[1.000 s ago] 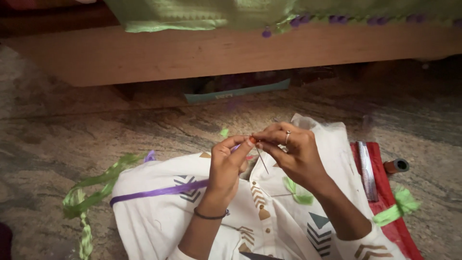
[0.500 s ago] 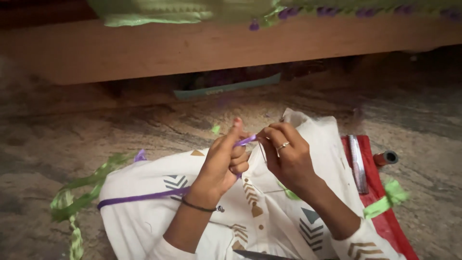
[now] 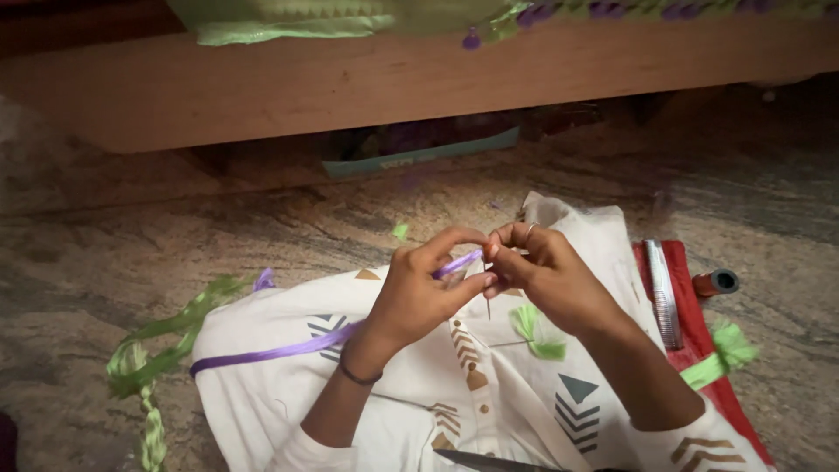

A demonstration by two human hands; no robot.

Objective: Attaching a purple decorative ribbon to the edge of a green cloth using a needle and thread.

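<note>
A thin metal needle [image 3: 487,295] hangs point-down from the pinching right hand [image 3: 546,275], while the left hand [image 3: 424,293] pinches a glossy purple thread strand [image 3: 288,350] trailing across the white patterned cloth [image 3: 489,402] on the speckled stone floor [image 3: 105,253]

Probably a home: stone floor [image 3: 175,236], wooden bed frame [image 3: 350,83], bedding's green edge [image 3: 262,26].
</note>
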